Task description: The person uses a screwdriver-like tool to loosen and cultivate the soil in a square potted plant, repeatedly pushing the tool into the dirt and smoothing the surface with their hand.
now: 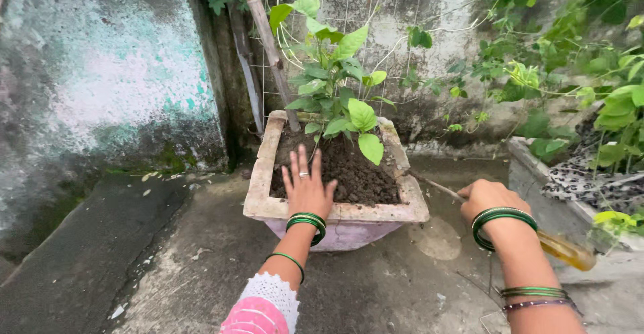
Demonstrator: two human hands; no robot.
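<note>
Soft, even daylight fills the view, with no hard sun patch and no glare. The light seems to come from above, diffuse as under an overcast sky. Shadows are faint: a dim one lies under the rim of the planter [335, 212], just below the spread fingers [303, 166] of the left hand [307, 190], and the corner of the wall [100, 72] beyond the fingertips falls dark. The soil [359, 170] beside the fingers reads deep and low in detail. Focus is sharp on the leaves [335, 86] above the fingers. The right hand [488, 200] is slightly soft, as is the yellow handle [567, 248] it grips. Straight lines bow mildly toward the frame edges. Colours look saturated.
</note>
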